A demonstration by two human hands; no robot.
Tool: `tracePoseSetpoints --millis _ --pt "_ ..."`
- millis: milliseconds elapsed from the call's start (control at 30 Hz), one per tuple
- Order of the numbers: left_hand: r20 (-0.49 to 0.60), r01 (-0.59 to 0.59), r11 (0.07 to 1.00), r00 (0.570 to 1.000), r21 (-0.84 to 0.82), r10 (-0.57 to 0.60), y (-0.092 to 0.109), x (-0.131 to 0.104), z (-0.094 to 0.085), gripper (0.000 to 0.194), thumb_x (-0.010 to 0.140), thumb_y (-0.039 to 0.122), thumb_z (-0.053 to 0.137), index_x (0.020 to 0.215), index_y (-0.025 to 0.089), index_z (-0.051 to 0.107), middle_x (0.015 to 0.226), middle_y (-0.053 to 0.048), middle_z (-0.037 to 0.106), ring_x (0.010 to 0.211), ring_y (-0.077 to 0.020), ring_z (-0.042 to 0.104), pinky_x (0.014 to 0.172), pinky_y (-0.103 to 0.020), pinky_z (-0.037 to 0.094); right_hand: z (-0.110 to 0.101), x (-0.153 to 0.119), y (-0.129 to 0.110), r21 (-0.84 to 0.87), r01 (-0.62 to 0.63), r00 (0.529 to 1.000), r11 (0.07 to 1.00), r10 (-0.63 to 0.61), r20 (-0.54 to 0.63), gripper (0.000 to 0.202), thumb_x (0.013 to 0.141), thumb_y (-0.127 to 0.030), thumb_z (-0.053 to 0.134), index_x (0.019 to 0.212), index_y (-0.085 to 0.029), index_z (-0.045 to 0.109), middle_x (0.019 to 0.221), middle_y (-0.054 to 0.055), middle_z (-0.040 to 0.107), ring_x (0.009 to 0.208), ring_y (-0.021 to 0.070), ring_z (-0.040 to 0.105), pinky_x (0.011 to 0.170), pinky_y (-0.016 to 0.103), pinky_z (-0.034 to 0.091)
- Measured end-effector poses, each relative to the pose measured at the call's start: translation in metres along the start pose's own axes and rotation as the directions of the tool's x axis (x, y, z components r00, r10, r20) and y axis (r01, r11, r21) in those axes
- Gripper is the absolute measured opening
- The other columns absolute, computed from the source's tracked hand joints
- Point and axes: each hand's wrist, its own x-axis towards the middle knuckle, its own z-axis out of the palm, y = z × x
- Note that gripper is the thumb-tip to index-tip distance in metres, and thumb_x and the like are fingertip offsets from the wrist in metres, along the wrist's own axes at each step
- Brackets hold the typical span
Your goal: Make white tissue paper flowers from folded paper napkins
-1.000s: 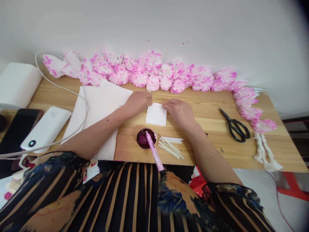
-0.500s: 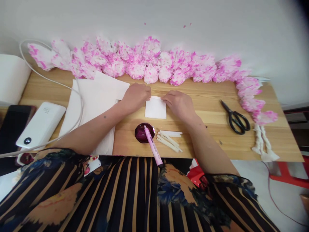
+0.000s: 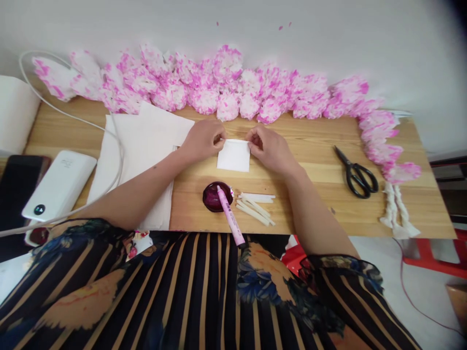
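Note:
A small white paper square, which looks like folded tissue, lies on the wooden table in front of me. My left hand pinches its far left corner between thumb and fingers. At the far right corner my right hand pinches the same paper. The far edge is slightly raised. Nearer to me, a pink marker leans on a small dark purple dish, its dark end hanging past the table edge. Beside the dish lie several thin white sticks.
Several pink-and-white paper flowers line the wall. Black scissors lie at right. A stack of white tissue sheets sits under my left forearm. A white power bank, a cable, a dark phone and a paper roll are at left.
Both hands have gone from resting at the paper's far corners to pinching them. The far edge now stands up slightly. The whole view has shifted a little.

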Motion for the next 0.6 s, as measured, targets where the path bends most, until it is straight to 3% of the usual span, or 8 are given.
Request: tracePoseSetpoints --millis 233,467,600 --pt "-0.017 0.05 0.976 0.998 -0.212 -0.055 -0.0037 -0.002 0.0 0.025 0.086 0.025 0.054 0.1 0.015 0.072 0.088 -0.006 0.075 0.077 -0.0169 0.064 0.072 -0.029 0.048 0.0004 0.0013 0.0084 0.049 0.1 0.994 0.994 -0.102 0.026 0.031 0.096 -0.022 0.043 0.11 -0.02 0.07 0.11 0.011 0.072 0.098 0.0258 0.061 0.089 0.036 0.044" --pt "-0.019 -0.046 0.992 0.999 -0.115 0.044 -0.0036 -0.002 0.0012 0.028 0.084 0.018 0.049 0.097 0.017 0.074 0.089 -0.007 0.075 0.082 -0.0188 0.064 0.079 -0.032 0.049 -0.0015 0.0007 0.0057 0.107 0.093 0.995 0.99 -0.095 0.015 0.025 0.093 -0.024 0.051 0.104 -0.019 0.073 0.101 0.01 0.072 0.092 0.0235 0.062 0.085 0.034 0.044" --pt "-0.017 -0.08 0.993 0.997 -0.082 0.079 -0.003 -0.0009 0.002 0.023 0.088 0.026 0.053 0.096 0.018 0.074 0.089 -0.007 0.074 0.083 -0.0199 0.064 0.08 -0.033 0.048 0.0028 0.0013 0.0043 0.116 0.064 0.998 0.991 -0.062 -0.027 0.023 0.094 -0.031 0.054 0.098 -0.019 0.073 0.097 0.009 0.072 0.089 0.0231 0.06 0.082 0.034 0.042"
